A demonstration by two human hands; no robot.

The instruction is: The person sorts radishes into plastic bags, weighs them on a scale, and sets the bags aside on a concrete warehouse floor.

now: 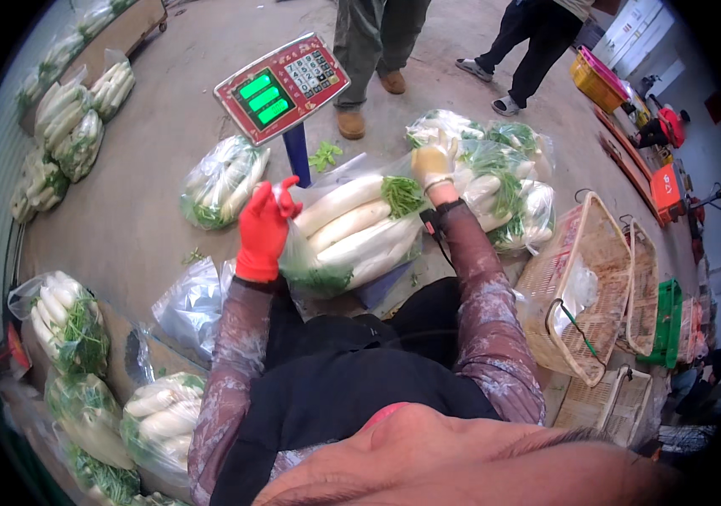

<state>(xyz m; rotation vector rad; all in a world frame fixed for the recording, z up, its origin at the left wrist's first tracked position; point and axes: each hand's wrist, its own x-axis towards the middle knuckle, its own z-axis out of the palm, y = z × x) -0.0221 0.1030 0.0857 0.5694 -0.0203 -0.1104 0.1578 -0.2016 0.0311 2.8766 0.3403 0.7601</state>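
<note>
Beside the scale: left hand pinching the radish bag; right hand at its other end, grip unclear. Probably bagging; next likely calls for gathering loose plastic.

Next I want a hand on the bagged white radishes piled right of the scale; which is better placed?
Likely the right hand: it is right beside the piled bags, while the left hand is across the middle bag, at its left edge.
</note>
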